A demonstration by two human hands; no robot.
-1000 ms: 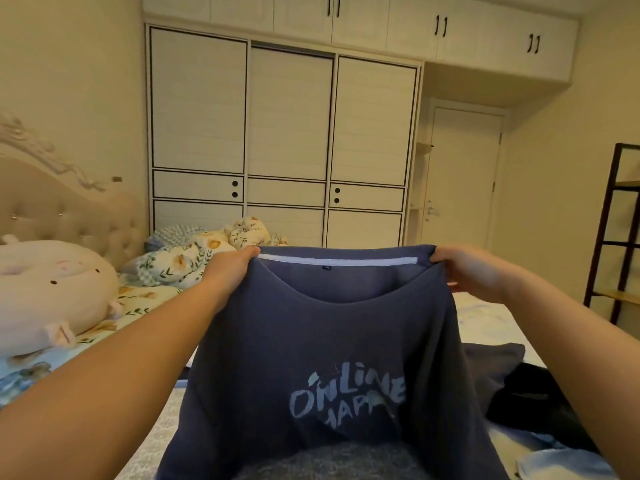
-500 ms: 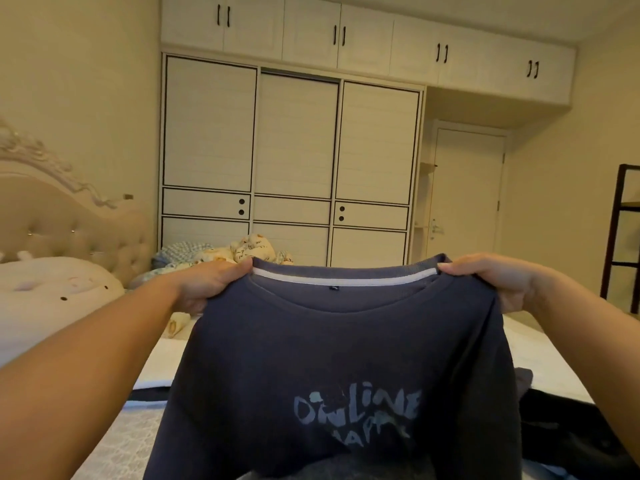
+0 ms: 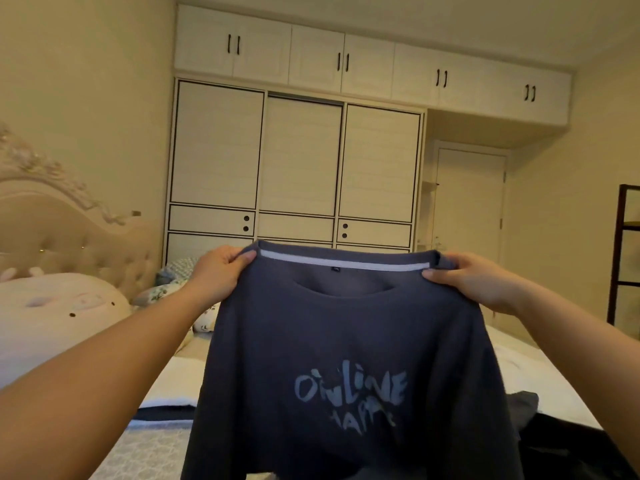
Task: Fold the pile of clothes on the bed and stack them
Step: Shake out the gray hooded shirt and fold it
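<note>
A dark blue T-shirt (image 3: 346, 341) with pale blue lettering hangs spread out in front of me, its printed front facing me. My left hand (image 3: 218, 275) pinches its left shoulder beside the collar. My right hand (image 3: 474, 282) grips the right shoulder. The shirt's hem drops below the frame. Dark clothes (image 3: 554, 441) lie on the bed (image 3: 180, 382) at the lower right, partly hidden behind the shirt.
A pale plush pillow (image 3: 52, 317) and floral bedding (image 3: 162, 292) lie by the padded headboard (image 3: 69, 244) on the left. A white wardrobe (image 3: 298, 168) stands beyond the bed, a door (image 3: 467, 209) to its right, and a dark shelf frame (image 3: 623, 254) at the right edge.
Both hands have raised the shirt and pulled it wider, so it hangs flatter. My view has tilted up and shows less of the bed.
</note>
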